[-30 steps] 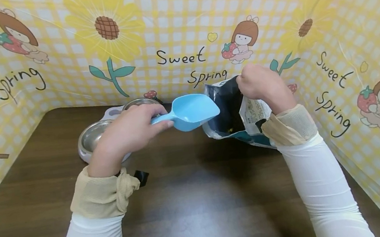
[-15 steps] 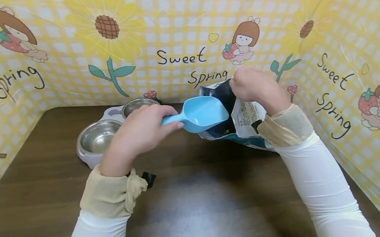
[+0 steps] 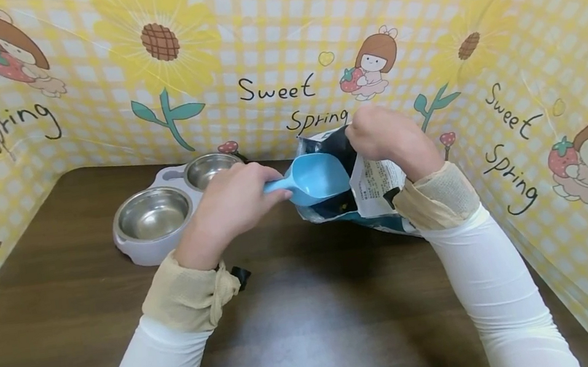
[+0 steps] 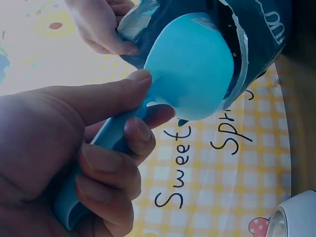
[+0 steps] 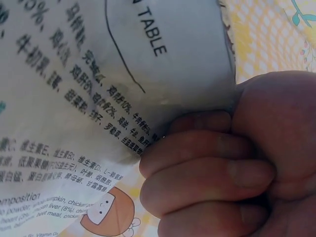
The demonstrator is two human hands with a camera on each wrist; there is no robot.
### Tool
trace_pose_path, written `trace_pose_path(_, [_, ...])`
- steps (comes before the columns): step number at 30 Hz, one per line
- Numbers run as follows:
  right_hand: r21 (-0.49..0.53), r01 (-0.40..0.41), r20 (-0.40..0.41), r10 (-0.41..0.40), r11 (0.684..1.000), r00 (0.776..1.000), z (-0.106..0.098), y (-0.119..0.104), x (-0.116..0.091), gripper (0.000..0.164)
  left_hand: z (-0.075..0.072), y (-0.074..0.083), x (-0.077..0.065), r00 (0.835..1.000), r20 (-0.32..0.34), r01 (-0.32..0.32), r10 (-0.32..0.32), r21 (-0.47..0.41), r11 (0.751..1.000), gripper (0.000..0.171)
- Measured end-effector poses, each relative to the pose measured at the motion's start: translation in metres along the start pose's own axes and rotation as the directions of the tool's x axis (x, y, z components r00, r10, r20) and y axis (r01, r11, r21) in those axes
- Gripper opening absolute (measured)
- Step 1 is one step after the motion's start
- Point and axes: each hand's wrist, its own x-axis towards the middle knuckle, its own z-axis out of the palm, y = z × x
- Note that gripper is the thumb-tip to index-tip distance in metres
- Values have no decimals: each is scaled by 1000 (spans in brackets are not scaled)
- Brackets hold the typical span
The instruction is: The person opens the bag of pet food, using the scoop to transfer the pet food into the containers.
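My left hand point(image 3: 232, 201) grips the handle of a light blue scoop point(image 3: 321, 177). The scoop's head lies in the mouth of a pet food bag point(image 3: 375, 188), which leans over with its opening turned to the left. In the left wrist view, the fingers wrap around the handle, and the bowl of the scoop point(image 4: 192, 69) partly covers the bag's dark inside. My right hand point(image 3: 391, 136) pinches the bag's upper rim. Its curled fingers hold the edge of the printed white panel point(image 5: 98, 89) in the right wrist view. The contents deep in the bag are mostly hidden.
Left of the bag, a lilac double pet bowl stand point(image 3: 141, 250) holds two steel bowls, the rear one partly behind my left hand. A brown wooden table point(image 3: 302, 331) lies beneath. Yellow checked cloth point(image 3: 264, 38) walls off the back and both sides.
My left hand has moved right, carrying the scoop from beside the bag into its mouth. The right hand has shifted slightly left with the bag's rim. More of the steel bowls shows.
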Motion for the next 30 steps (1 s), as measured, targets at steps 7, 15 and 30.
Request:
trace_pose_path(7, [17, 6, 7, -6, 1000, 1000, 1, 0, -1, 35, 11, 6, 8, 1000, -20, 6, -5, 54, 998, 22])
trace_pose_path(15, [39, 28, 2, -29, 999, 1000, 3, 0, 0, 36, 35, 15, 26, 994, -23, -99, 104, 163, 982, 17])
trace_pose_path(30, [44, 30, -15, -30, 999, 999, 4, 3, 1, 37, 68, 20, 41, 983, -122, -108, 136, 215, 971, 38])
